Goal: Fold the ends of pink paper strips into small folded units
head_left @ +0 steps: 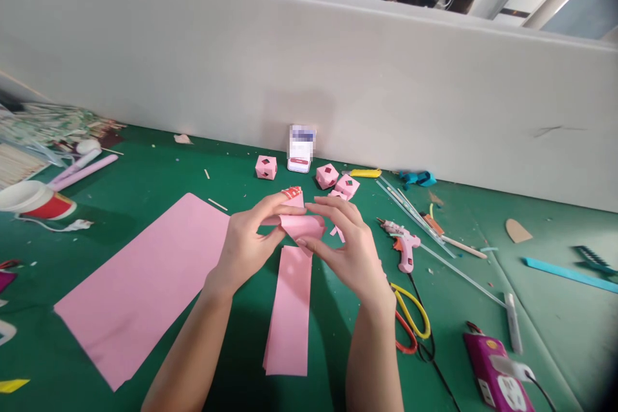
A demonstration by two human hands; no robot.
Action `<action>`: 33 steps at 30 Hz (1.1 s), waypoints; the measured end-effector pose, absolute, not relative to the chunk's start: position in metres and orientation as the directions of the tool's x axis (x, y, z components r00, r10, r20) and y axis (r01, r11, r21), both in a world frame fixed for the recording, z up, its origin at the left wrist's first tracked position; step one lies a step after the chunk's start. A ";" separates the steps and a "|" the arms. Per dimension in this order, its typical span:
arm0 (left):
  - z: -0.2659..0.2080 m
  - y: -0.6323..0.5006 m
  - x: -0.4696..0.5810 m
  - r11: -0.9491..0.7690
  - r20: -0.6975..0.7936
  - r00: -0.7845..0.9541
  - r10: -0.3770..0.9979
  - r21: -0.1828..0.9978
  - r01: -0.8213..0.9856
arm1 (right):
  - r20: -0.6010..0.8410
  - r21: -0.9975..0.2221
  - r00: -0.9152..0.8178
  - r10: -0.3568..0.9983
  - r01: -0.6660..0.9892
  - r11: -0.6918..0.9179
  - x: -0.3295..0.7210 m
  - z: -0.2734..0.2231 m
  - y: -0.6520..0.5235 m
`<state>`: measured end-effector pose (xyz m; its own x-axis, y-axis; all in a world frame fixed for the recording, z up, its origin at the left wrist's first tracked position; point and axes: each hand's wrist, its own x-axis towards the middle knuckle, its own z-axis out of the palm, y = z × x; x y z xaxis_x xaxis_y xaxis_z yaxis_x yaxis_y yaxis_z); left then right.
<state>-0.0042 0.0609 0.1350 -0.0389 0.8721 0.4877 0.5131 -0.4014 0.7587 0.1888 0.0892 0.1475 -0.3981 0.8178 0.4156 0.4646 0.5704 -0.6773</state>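
Between my two hands is a piece of folded pink paper (302, 226), its fold bent over and raised above the table. My left hand (248, 238) pinches its left side; a red patterned wrap covers one fingertip. My right hand (350, 248) has its thumb on the lower edge and its fingers at the top right. Directly below lie pink paper strips (292, 315), stacked slightly askew. A large pink sheet (149, 283) rests to the left of my left hand. Beyond my hands sit several small pink paper boxes (266, 167) with diamond-shaped holes.
A phone (299, 149) leans on the grey partition (193, 64). Rightward lie a pink glue gun (404, 244), scissors (412, 315), a yellow cutter (365, 173), clear sticks and a purple power strip (497, 373). A paper cup (41, 199) and many thin sticks (53, 122) are at left.
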 end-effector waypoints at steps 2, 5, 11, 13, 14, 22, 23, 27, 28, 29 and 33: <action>0.135 0.061 -0.003 -0.392 0.466 -0.040 0.884 0.785 0.481 | 0.427 -0.685 -0.395 0.814 0.446 0.576 0.188 0.148 0.089; 0.138 0.060 -0.002 -0.375 0.435 -0.044 0.899 0.820 0.433 | 0.451 -0.701 -0.368 0.814 0.419 0.577 0.187 0.149 0.088; 0.145 0.054 -0.002 -0.398 0.429 -0.040 0.902 0.865 0.307 | 0.435 -0.732 -0.313 0.844 0.423 0.534 0.189 0.154 0.087; 0.145 0.054 -0.001 -0.413 0.443 -0.049 0.895 0.866 0.282 | 0.420 -0.743 -0.317 0.850 0.418 0.523 0.189 0.155 0.086; 0.144 0.054 -0.001 -0.423 0.457 -0.064 0.887 0.860 0.284 | 0.411 -0.749 -0.323 0.853 0.414 0.517 0.189 0.154 0.086; 0.143 0.057 0.002 -0.393 0.454 -0.162 0.876 0.866 0.308 | 0.387 -0.789 -0.343 0.856 0.357 0.500 0.186 0.153 0.085; 0.143 0.057 0.002 -0.385 0.449 -0.169 0.878 0.870 0.308 | 0.385 -0.792 -0.338 0.859 0.356 0.496 0.186 0.153 0.084; 0.141 0.056 0.003 -0.358 0.426 -0.210 0.880 0.886 0.295 | 0.363 -0.817 -0.327 0.872 0.339 0.467 0.186 0.155 0.083; 0.141 0.056 0.003 -0.346 0.414 -0.224 0.882 0.894 0.286 | 0.356 -0.825 -0.326 0.876 0.330 0.458 0.187 0.155 0.083; 0.141 0.056 0.003 -0.329 0.395 -0.235 0.888 0.904 0.273 | 0.351 -0.833 -0.324 0.879 0.321 0.451 0.187 0.155 0.082; 0.143 0.055 0.002 -0.270 0.318 -0.235 0.919 0.939 0.212 | 0.347 -0.848 -0.310 0.885 0.300 0.437 0.187 0.156 0.082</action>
<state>0.0024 0.0553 0.1434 -0.2353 0.9186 0.3176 0.2124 -0.2702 0.9391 0.1870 0.0820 0.1560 -0.3097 0.8854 0.3468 0.2997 0.4370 -0.8481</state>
